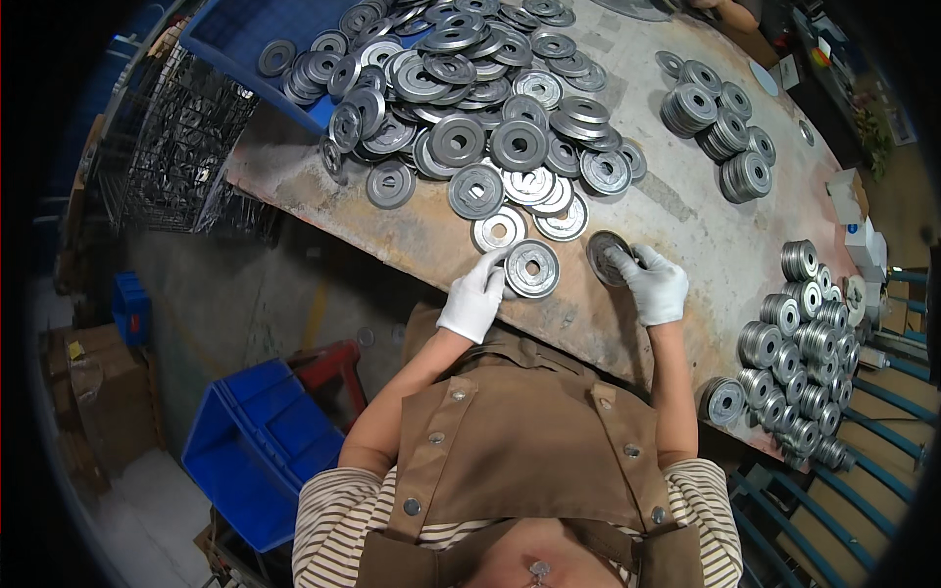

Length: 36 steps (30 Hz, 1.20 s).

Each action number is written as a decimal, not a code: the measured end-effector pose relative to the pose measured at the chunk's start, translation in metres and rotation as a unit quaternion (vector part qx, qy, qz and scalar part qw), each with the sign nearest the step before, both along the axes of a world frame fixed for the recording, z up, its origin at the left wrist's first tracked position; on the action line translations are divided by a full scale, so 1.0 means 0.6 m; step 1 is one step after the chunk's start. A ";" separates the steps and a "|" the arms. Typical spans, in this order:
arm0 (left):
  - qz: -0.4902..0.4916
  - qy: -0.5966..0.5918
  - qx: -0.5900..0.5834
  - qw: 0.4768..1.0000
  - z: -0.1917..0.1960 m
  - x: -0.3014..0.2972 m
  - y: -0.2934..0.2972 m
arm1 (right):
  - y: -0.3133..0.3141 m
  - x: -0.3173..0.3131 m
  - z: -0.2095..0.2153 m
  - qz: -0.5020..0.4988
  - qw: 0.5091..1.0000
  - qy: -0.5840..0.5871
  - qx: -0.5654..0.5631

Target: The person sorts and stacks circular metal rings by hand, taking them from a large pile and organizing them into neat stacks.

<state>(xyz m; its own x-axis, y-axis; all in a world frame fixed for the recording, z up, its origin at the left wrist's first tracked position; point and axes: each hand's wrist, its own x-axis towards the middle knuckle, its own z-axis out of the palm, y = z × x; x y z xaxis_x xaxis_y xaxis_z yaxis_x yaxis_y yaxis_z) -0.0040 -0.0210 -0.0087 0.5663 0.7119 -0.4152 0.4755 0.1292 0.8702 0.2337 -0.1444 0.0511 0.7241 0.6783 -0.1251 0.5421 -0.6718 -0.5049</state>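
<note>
Here, the left hand (477,299) pinches a silver disc (534,284); the right hand (657,288), angled inward, holds a dark disc (599,258).

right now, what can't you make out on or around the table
Head view: some left-hand fingertips, behind the held disc.
Head view: part of the darker disc, covered by the right hand.
Head view: much of the blue bin's inside, covered by piled discs.
Head view: another person, cut off by the top edge.
</note>
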 end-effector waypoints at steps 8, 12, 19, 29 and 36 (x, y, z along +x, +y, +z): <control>0.133 -0.223 -0.104 0.960 -0.042 0.041 -0.007 | -0.003 -0.025 -0.065 -0.116 0.849 0.461 0.231; 0.125 -0.249 -0.173 0.945 -0.036 0.048 0.003 | -0.005 -0.040 -0.079 -0.160 0.778 0.562 0.232; 0.149 -0.282 -0.399 0.860 0.022 0.025 0.025 | -0.002 -0.055 -0.059 -0.147 0.783 0.565 0.215; 0.178 -0.351 -0.370 0.841 0.014 0.017 0.016 | -0.003 -0.050 -0.065 -0.139 0.826 0.504 0.208; 0.179 -0.358 -0.385 0.831 0.000 0.010 0.016 | 0.004 -0.052 -0.058 -0.156 0.834 0.464 0.254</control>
